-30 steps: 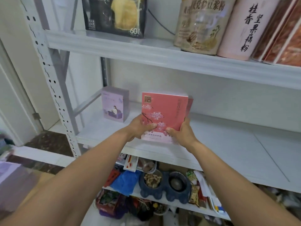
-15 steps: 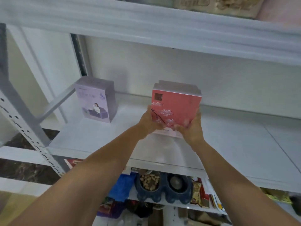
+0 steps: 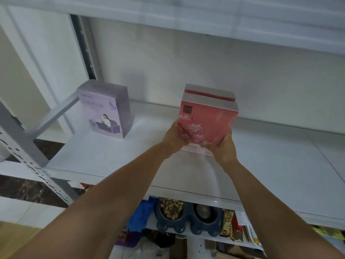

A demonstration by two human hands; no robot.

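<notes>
Now your left hand (image 3: 172,139) and right hand (image 3: 222,146) each clamp a lower corner of the pink box (image 3: 211,120), fingers curled close round its edges and the right thumb pressed on the front. You hold it upright over the middle of the white shelf (image 3: 112,156), flowered face towards you at 6 o'clock and width running 9 to 3, with a second pink box (image 3: 209,92) just behind at 12. A purple box (image 3: 106,111) stands well apart at 9 o'clock against the pale wall, and a blue double bowl (image 3: 186,215) sits on the tier below.
</notes>
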